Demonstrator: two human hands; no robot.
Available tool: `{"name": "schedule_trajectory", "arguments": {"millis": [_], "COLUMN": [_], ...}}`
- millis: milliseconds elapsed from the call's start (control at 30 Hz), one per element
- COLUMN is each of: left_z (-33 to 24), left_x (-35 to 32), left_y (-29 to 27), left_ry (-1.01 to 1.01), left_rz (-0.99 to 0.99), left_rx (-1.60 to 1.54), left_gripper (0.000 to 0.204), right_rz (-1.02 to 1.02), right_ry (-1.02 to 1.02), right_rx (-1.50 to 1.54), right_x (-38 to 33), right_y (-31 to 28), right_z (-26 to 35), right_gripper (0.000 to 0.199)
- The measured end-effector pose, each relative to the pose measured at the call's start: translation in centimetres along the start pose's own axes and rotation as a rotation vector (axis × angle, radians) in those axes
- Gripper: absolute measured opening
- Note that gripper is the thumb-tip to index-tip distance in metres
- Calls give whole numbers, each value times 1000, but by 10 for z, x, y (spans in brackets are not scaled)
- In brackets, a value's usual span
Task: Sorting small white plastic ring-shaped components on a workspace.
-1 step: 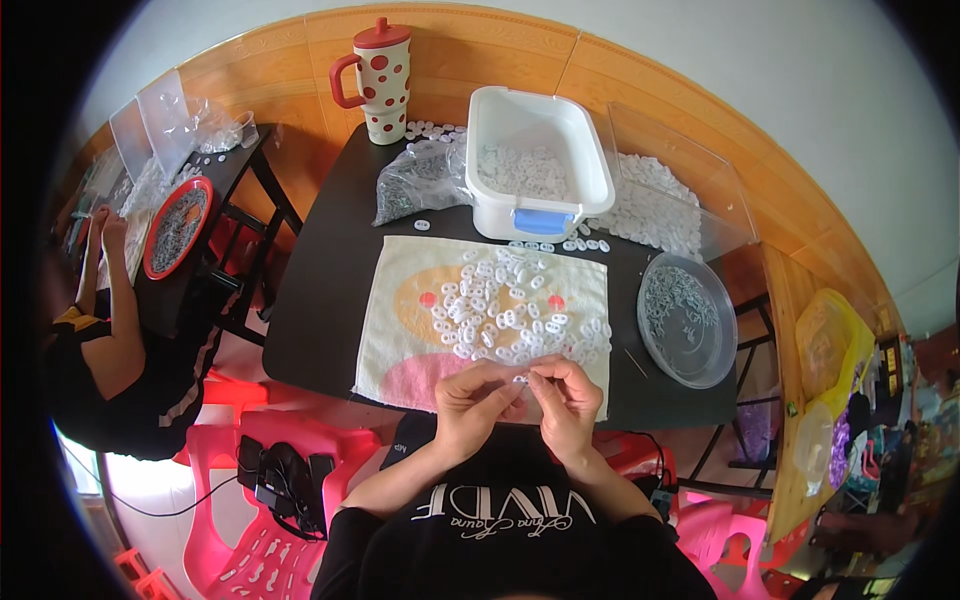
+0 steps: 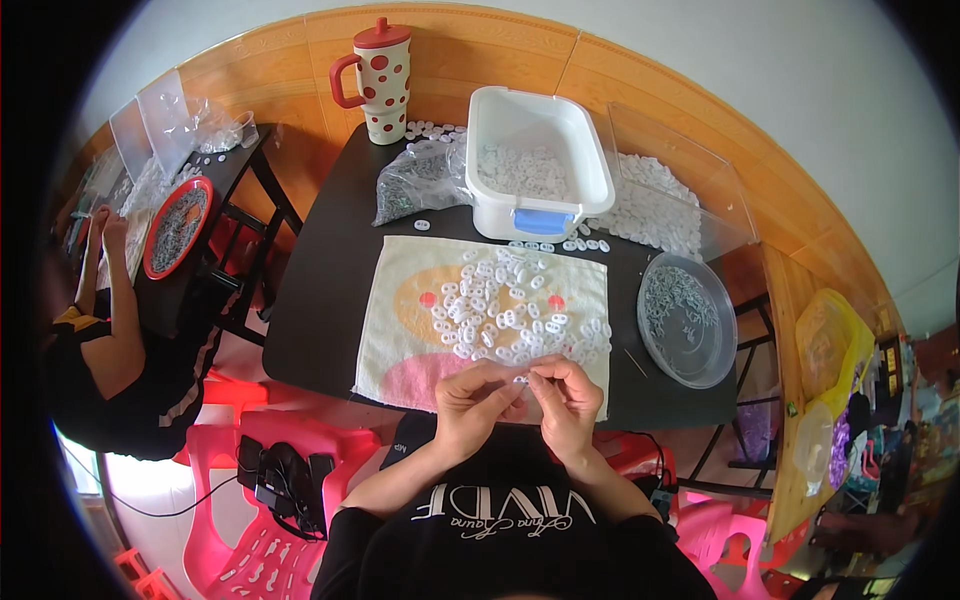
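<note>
Close together over the front edge of a patterned towel [image 2: 385, 340], my left hand [image 2: 470, 408] and my right hand [image 2: 568, 408] pinch a small white plastic piece [image 2: 520, 380] between their fingertips. Fingers cover most of it. Just beyond my hands lies a loose heap of white oval plastic pieces [image 2: 495, 300], with dark holes or marks on their faces. To the right stands a round clear tub [image 2: 708, 362] with small grey metal parts [image 2: 678, 298] in it. A thin metal rod [image 2: 636, 363] rests between towel and tub.
A white bin [image 2: 590, 175] with white pieces stands at the back, beside a bag of grey parts [image 2: 425, 180] and a spotted tumbler [image 2: 384, 85]. A clear box [image 2: 735, 215] of white pieces is back right. At left, another person [image 2: 110, 340] sits near a red basin [image 2: 207, 215].
</note>
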State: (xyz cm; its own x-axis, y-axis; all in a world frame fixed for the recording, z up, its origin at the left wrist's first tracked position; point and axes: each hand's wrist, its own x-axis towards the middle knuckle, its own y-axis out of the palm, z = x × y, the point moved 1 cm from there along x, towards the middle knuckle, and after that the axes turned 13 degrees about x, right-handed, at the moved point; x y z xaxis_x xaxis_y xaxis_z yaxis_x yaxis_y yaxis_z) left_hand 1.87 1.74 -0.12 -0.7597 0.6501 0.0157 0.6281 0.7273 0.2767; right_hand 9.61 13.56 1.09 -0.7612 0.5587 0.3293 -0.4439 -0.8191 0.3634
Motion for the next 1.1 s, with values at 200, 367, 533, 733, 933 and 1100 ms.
{"name": "schedule_trajectory", "arguments": {"millis": [200, 367, 533, 733, 933, 1100], "left_z": [3, -1, -2, -5, 1, 1], "left_x": [-1, -4, -3, -1, -1, -1], "left_y": [-1, 2, 0, -2, -2, -2], "left_ry": [87, 157, 84, 25, 42, 73], "left_rz": [-17, -41, -16, 34, 47, 53], "left_rx": [38, 108, 59, 55, 47, 56], "left_gripper": [18, 16, 18, 21, 25, 28], "right_rz": [73, 137, 95, 144, 262, 320], "right_ry": [-47, -83, 23, 88, 7, -45], "right_rx": [-116, -206, -62, -118, -291, -398], "right_x": [1, 3, 5, 14, 27, 28], "right_y": [-3, -4, -2, -8, -10, -8], "right_z": [3, 7, 10, 18, 27, 25], "right_gripper": [8, 6, 7, 9, 14, 16]}}
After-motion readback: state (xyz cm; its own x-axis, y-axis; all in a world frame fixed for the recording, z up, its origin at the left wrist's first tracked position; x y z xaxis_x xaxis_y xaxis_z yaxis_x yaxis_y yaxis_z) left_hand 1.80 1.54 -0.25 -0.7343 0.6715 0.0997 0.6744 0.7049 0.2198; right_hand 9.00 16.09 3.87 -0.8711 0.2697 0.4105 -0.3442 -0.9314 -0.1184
